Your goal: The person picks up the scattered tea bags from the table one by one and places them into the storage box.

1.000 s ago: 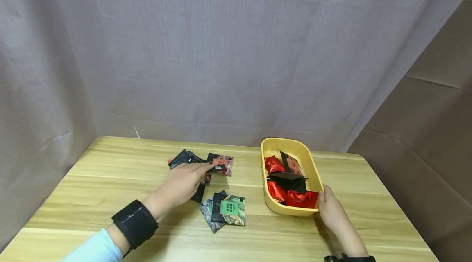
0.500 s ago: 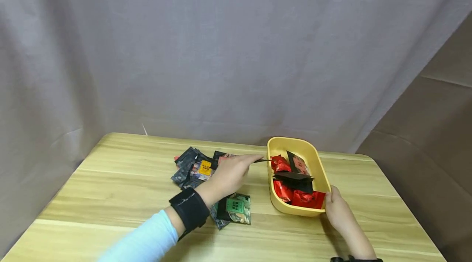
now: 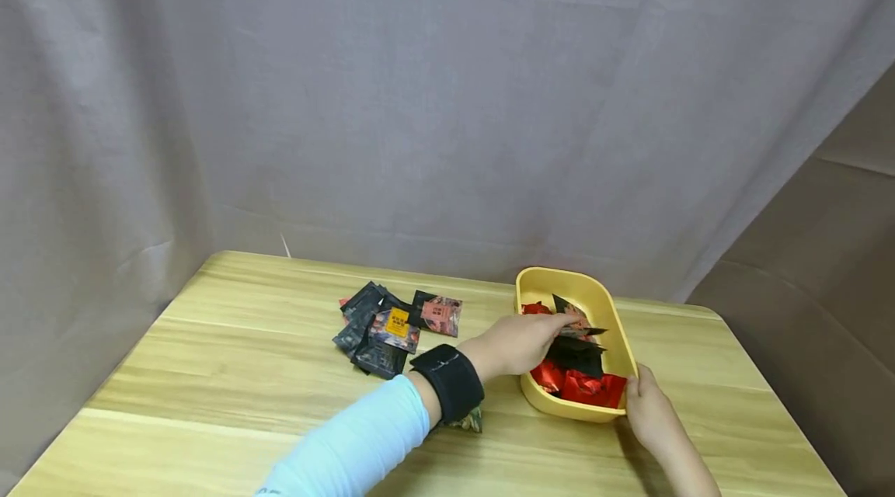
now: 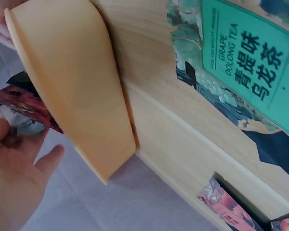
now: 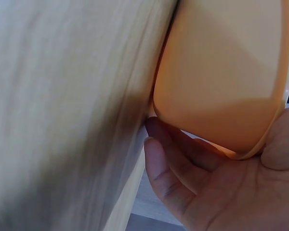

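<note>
Carried rightward since the earlier frame, a dark printed sachet (image 4: 26, 98) has been brought past the left rim of the yellow tub (image 3: 622, 330) and is now held over its inside. It is pinched at the fingertips of the left grip (image 3: 520, 343), lying just to their right and seen nearly edge-on from above, so that it is turned across the tub's long axis, which runs from near to far. Black sachets (image 3: 576, 356) are seen just nearer than it; whether they are touched cannot be told. By the right grip (image 3: 650, 408), fingers curled, the tub's near right corner is held on the surface (image 3: 245, 388). Well apart to the left, the loose sachet pile (image 3: 381, 334) is left nearer the left grip.
</note>
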A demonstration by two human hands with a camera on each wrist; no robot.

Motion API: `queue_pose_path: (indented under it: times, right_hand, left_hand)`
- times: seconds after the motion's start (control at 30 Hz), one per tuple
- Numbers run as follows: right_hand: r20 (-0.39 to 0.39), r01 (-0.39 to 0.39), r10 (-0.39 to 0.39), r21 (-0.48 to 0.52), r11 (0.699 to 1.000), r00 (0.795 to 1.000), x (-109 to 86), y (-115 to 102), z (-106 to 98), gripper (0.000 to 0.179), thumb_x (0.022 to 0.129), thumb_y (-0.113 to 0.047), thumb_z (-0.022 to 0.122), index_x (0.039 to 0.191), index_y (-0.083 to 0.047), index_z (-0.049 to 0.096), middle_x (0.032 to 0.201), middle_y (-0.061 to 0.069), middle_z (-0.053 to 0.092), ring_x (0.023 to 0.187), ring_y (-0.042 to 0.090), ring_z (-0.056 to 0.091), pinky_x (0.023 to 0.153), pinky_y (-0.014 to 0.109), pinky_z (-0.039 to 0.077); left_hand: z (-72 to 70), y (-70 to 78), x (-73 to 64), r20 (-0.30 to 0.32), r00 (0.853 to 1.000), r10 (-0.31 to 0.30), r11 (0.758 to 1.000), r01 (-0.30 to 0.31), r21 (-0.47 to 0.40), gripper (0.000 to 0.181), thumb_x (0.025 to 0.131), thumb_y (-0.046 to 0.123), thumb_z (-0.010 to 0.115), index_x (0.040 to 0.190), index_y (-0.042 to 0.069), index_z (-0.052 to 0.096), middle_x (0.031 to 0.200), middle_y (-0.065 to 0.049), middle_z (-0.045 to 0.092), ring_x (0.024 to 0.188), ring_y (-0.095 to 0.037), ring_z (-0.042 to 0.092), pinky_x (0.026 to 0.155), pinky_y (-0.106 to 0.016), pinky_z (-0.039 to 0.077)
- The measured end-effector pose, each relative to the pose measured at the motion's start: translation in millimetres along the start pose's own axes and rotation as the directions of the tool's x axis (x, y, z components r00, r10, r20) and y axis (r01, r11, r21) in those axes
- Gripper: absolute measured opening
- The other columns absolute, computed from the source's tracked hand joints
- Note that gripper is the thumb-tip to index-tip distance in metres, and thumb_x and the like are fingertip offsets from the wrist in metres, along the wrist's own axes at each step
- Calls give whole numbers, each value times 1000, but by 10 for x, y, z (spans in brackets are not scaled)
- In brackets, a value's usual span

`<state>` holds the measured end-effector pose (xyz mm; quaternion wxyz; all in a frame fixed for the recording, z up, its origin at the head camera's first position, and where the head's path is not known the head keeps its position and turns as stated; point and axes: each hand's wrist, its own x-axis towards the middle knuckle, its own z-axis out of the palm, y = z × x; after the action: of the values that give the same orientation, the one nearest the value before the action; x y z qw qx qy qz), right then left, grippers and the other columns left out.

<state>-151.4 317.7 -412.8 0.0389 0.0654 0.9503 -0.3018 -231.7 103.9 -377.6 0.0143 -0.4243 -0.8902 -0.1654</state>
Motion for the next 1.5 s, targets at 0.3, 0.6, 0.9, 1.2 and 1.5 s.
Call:
queue_pose_path:
  times: [0.3, 0.6, 0.9, 1.2, 1.5]
  right_hand:
    - [-7, -12, 12, -9, 1000, 1000, 6, 58, 28, 49, 101, -12, 12, 139, 19, 13, 135, 49, 31, 125, 58, 29, 106, 70, 27]
    - [-20, -1, 1, 1, 1000, 1000, 40, 16, 32, 48, 101, -10, 12, 138, 20, 14, 134, 50, 33, 125, 58, 30, 106, 70, 27]
    - [2, -2, 2, 4, 1000, 1000, 36, -55, 30, 49, 101, -11, 12, 139, 19, 12, 135, 49, 32, 125, 58, 29, 105, 70, 28]
    - [26, -32, 32, -7, 999, 999, 23, -57, -112, 51, 101, -13, 9, 140, 19, 8, 136, 50, 29, 127, 58, 25, 106, 70, 26]
    - [-4, -24, 24, 0, 1000, 1000, -27, -45, -75, 48, 100, -10, 11, 138, 20, 13, 133, 51, 32, 125, 59, 27, 106, 70, 26]
  left_hand:
    - [105, 32, 13, 113, 994, 9, 999, -13, 34, 46, 101, 37, 30, 146, 27, 35, 148, 8, 46, 131, -5, 41, 108, -31, 43]
    - [-36, -154, -280, 48, 999, -9, 985, 0, 173, 51, 101, 44, 25, 148, 26, 29, 156, 4, 33, 139, -9, 30, 117, -43, 30]
    - [-190, -344, -935, 20, 1000, 4, 975, -8, 223, 49, 100, 41, 35, 143, 18, 39, 148, -2, 45, 134, -18, 41, 115, -48, 32]
    - [-219, -522, -1446, 270, 957, 103, 970, -157, 188, 64, 93, 55, 41, 148, 25, 29, 157, -4, 31, 141, -24, 27, 115, -55, 27]
    - [-123, -615, -1728, 428, 903, 41, 981, -118, 153, 89, 78, 71, 46, 152, 33, 13, 161, -7, 15, 143, -26, 20, 113, -56, 30]
